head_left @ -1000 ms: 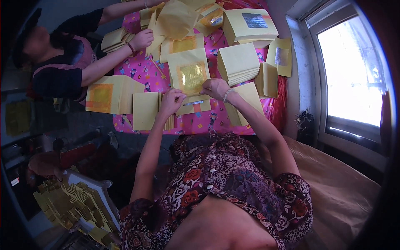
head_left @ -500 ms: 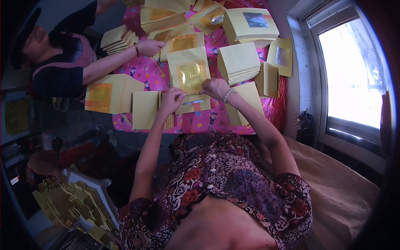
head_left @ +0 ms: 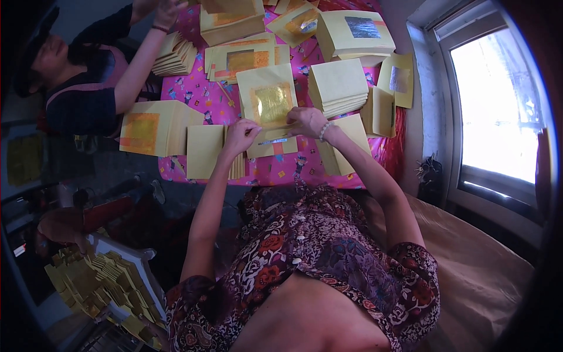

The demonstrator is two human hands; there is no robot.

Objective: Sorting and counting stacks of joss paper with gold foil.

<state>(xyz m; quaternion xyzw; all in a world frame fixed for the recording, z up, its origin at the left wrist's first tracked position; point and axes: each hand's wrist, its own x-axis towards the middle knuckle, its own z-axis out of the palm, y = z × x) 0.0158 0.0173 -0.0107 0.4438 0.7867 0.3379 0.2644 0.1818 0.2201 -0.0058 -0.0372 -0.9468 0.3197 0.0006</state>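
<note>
A pale yellow paper sheet with a shiny gold foil square [head_left: 272,101] lies in front of me on the pink table. My left hand [head_left: 241,136] pinches its near left corner between thumb and fingers. At the near right corner my right hand [head_left: 307,122] is closed on the same sheet, its fingertips partly hidden. Beneath the near edge shows another yellow sheet [head_left: 272,149] with a narrow silver strip and an orange patch. To the left of my left hand stands a folded yellow paper bundle [head_left: 205,151].
Yellow paper stacks [head_left: 339,82] lie to the right, with a larger silver-patched stack [head_left: 352,38] behind. A gold-patched stack [head_left: 146,129] is at the left. Across the table's left side a co-worker's arm [head_left: 138,76] reaches. A window [head_left: 498,105] is at right.
The co-worker's hand has drawn back from the sheets to the far left. Those sheets now lie in a loose, overlapping pile. My hands have hardly moved on the foil sheet.
</note>
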